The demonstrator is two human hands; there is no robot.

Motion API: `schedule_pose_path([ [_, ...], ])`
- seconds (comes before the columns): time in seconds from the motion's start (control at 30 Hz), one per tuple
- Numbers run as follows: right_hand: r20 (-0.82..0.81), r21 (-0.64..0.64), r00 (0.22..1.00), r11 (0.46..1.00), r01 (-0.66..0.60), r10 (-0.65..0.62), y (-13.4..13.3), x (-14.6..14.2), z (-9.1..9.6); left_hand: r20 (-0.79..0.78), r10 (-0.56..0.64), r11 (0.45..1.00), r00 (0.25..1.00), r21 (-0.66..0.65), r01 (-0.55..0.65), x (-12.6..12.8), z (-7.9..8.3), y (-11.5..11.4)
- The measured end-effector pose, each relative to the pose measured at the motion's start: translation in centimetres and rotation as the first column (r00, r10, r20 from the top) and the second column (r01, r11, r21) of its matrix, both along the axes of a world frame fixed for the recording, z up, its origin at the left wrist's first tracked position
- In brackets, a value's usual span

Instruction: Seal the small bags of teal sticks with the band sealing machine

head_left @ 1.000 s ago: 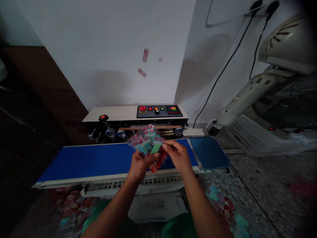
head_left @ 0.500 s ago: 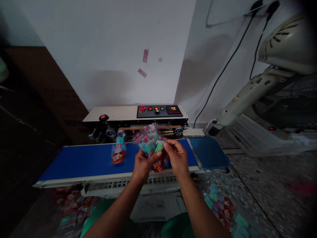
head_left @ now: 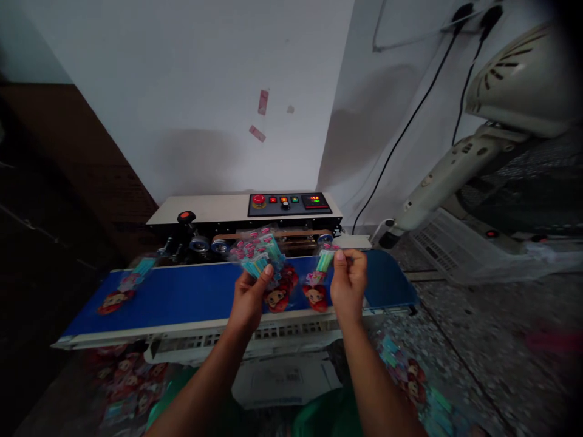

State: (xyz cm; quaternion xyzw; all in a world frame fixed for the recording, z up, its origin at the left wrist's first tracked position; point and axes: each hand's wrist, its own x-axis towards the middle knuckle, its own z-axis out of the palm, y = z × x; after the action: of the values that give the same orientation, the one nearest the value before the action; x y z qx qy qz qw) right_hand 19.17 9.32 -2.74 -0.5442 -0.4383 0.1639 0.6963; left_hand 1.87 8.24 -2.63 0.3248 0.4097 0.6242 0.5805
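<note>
My left hand [head_left: 248, 297] grips a fanned stack of clear packets [head_left: 260, 258] printed with red-haired cartoon faces and teal sticks, held above the blue conveyor belt [head_left: 182, 294]. My right hand [head_left: 348, 280] pinches a single packet [head_left: 320, 276] by its top, drawn apart to the right of the stack, near the belt's right end. Another packet [head_left: 122, 290] lies on the belt at its far left end.
A sealing machine with a control panel [head_left: 288, 204] and red knob [head_left: 183, 216] stands behind the belt. More packets lie on the floor at left [head_left: 125, 385] and right [head_left: 410, 376]. A white fan [head_left: 478, 139] and cables [head_left: 410, 121] are at right.
My right hand has pulled one packet out of the stack and moved right with it. The packet on the belt has travelled from mid-belt to the far left end.
</note>
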Motion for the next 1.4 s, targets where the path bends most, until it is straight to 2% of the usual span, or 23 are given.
schedule_pose_path([
  [0.07,0.202,-0.002,0.978,0.998,0.055,-0.054,-0.1,1.0,0.0,-0.046,-0.072,0.996,0.996,0.042,0.074,-1.1,0.3,0.2],
  [0.13,0.334,-0.032,0.942,0.998,0.050,-0.037,-0.3,1.3,0.0,-0.118,-0.170,0.982,0.978,0.065,0.178,-1.7,0.6,0.1],
  [0.27,0.362,-0.145,0.909,0.976,-0.163,0.206,-0.9,-0.2,-0.3,-0.258,-0.357,0.924,0.898,0.041,0.380,-1.1,1.1,-0.7],
  [0.33,0.319,-0.189,0.899,0.949,-0.251,0.301,-1.2,-1.3,-0.5,-0.274,-0.361,0.922,0.891,0.040,0.385,-0.6,1.2,-0.9],
  [0.43,0.270,-0.277,0.886,0.911,-0.304,0.378,-1.5,-2.4,-0.9,-0.265,-0.264,0.955,0.927,0.063,0.290,-0.2,1.2,-0.8],
  [0.53,0.272,-0.353,0.860,0.876,-0.328,0.432,-1.6,-2.4,-1.2,-0.238,-0.238,0.963,0.942,0.070,0.261,-0.3,1.2,-0.7],
  [0.6,0.287,-0.372,0.885,0.894,-0.251,0.367,-1.4,-1.5,-1.4,-0.209,-0.241,0.963,0.948,0.068,0.260,-0.4,1.3,-0.7],
  [0.67,0.336,-0.387,0.920,0.920,-0.063,0.204,-0.9,0.5,-1.5,-0.183,-0.245,0.965,0.952,0.049,0.258,-0.4,1.4,-0.8],
  [0.73,0.438,-0.398,0.899,0.899,0.181,0.013,-0.1,3.1,-1.7,-0.159,-0.251,0.966,0.955,0.024,0.258,-0.3,1.5,-0.9],
  [0.77,0.506,-0.401,0.861,0.868,0.294,-0.057,0.4,4.5,-1.8,-0.146,-0.250,0.966,0.957,0.020,0.256,-0.3,1.4,-0.9],
  [0.83,0.646,-0.428,0.760,0.792,0.436,-0.069,1.4,6.8,-2.1,-0.121,-0.248,0.967,0.961,0.025,0.252,-0.2,1.3,-0.9],
  [0.9,0.728,-0.486,0.685,0.712,0.506,0.010,2.4,8.0,-2.4,-0.122,-0.253,0.966,0.960,0.021,0.257,-0.2,1.1,-0.9],
  [1.0,0.753,-0.559,0.651,0.619,0.552,0.099,3.5,7.9,-2.6,-0.171,-0.233,0.971,0.957,0.007,0.238,-0.3,0.8,-0.8],
  [1.1,0.755,-0.566,0.650,0.587,0.578,0.088,4.3,6.7,-2.8,-0.232,-0.197,0.979,0.953,0.002,0.203,-0.5,0.5,-0.9],
  [1.17,0.738,-0.581,0.666,0.603,0.546,0.109,4.7,5.9,-2.8,-0.265,-0.193,0.980,0.945,-0.008,0.198,-0.4,0.4,-0.9],
  [1.2,0.732,-0.580,0.670,0.629,0.517,0.124,4.8,5.4,-2.8,-0.272,-0.191,0.981,0.943,-0.012,0.195,-0.4,0.3,-1.0],
  [1.23,0.733,-0.559,0.668,0.672,0.486,0.126,4.8,5.0,-2.7,-0.270,-0.190,0.981,0.944,-0.016,0.193,-0.4,0.3,-1.0],
  [1.3,0.733,-0.456,0.676,0.793,0.404,0.076,4.6,4.1,-2.2,-0.238,-0.178,0.984,0.955,-0.015,0.180,-0.3,0.3,-0.9],
  [1.37,0.634,-0.355,0.771,0.908,0.222,0.060,3.8,2.9,-1.2,-0.197,-0.164,0.986,0.967,0.000,0.168,-0.2,0.5,-0.8],
  [1.4,0.521,-0.341,0.843,0.938,0.063,0.133,3.3,2.3,-0.6,-0.183,-0.163,0.986,0.970,0.008,0.167,-0.2,0.6,-0.8],
])
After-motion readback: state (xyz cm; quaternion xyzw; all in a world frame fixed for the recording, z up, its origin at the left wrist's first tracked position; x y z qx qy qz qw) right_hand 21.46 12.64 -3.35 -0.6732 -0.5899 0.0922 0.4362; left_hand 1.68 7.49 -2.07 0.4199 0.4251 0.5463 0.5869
